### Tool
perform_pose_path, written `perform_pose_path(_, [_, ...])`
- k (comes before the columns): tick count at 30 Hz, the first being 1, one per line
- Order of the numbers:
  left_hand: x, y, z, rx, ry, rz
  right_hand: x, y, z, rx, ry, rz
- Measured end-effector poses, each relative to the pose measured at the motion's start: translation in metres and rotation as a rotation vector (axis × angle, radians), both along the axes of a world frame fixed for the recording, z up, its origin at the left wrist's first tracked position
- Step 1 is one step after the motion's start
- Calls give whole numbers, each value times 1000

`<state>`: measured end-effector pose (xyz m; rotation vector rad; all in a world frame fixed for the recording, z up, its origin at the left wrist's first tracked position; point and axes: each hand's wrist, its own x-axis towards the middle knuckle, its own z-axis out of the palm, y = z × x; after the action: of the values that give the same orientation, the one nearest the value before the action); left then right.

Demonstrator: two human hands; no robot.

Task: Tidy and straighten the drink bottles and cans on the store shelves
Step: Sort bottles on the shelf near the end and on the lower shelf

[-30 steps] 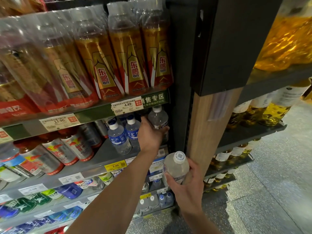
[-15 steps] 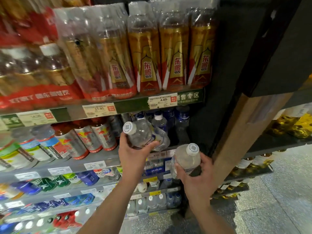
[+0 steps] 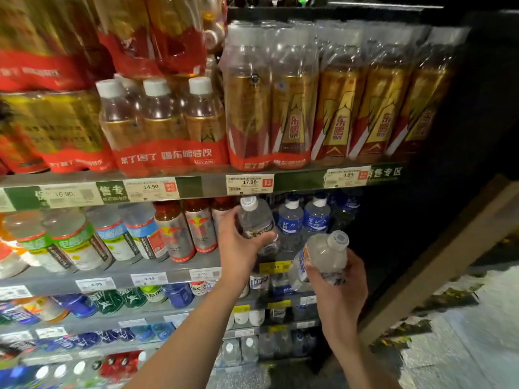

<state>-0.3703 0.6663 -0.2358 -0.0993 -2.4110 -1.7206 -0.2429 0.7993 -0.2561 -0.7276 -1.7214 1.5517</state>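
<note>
Head view of a drinks shelf during tidying. The left hand grips a clear plastic water bottle with a white cap around its body, fingers curled over the label, and holds it tilted with the cap leaning left, just in front of the grey metal shelf. The right hand holds a second clear plastic bottle with a white cap and blue-edged label from below, lower and nearer the person than the left hand, its cap tipped to the upper right. Just right of the left hand and behind it stand two blue-labelled water bottles with white caps; to its left stands a row of red-capped silver energy-drink bottles. Above both hands, shrink-wrapped packs of amber drink bottles fill the upper shelf. Likely risks: with both hands loaded, neither is free to steady neighbours, so setting the tilted left bottle down could knock over the blue-labelled bottles behind; the smooth wet-looking plastic could also slip from the right hand's low grip. Compared with half a second earlier, the left bottle has swung from a steep leftward lean toward upright and sits closer to the shelf, while the right hand's grasp is unchanged.
</note>
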Motion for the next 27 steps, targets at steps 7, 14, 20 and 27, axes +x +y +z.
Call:
perform_pose_path(7, [-31,14,-4,-125,-29,-96,-4,-3,7,-20,39,-59])
perform_pose_path(14, [-21,15,-11,-200,98,-33,-2,25,2,1,24,-63])
perform_pose_path(20, [23,48,-15,-192,280,10,3,49,-9,50,16,-34])
perform_pose_path(27, [26,98,-6,-414,144,-52,13,74,-22,28,-19,8])
